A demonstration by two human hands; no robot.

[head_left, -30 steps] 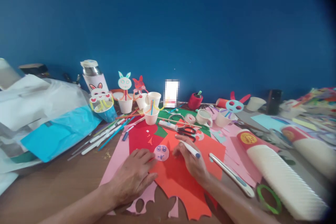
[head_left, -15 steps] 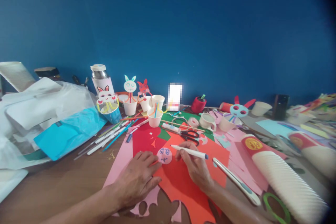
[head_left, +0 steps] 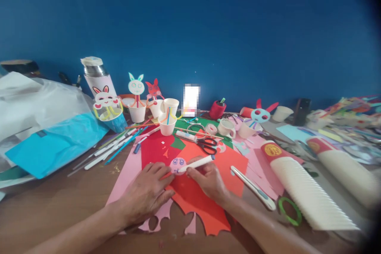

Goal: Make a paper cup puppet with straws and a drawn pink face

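Note:
A small pink paper disc (head_left: 177, 162) with a drawn face, long-lashed eyes and a mouth, lies where red and orange paper (head_left: 193, 194) meet. My left hand (head_left: 145, 190) rests palm down with its fingers spread, fingertips at the disc's left edge. In my right hand (head_left: 208, 178) is a white marker (head_left: 198, 162), pinched between thumb and fingers. Its tip is over the lower part of the face, by the mouth, and its blue end points up to the right. Whether the tip touches the disc is too small to tell.
Black-handled scissors (head_left: 206, 145) and a glue stick (head_left: 186, 135) lie behind the disc. White cups with paper animals (head_left: 137, 113) stand further back. A utility knife (head_left: 253, 188) and green tape ring (head_left: 290, 210) are at right, a plastic bag (head_left: 44, 99) at left.
My right hand has moved left relative to the disc, bringing the marker tip from beside its upper right edge to the mouth. My left hand stays beside the disc. The view has shifted.

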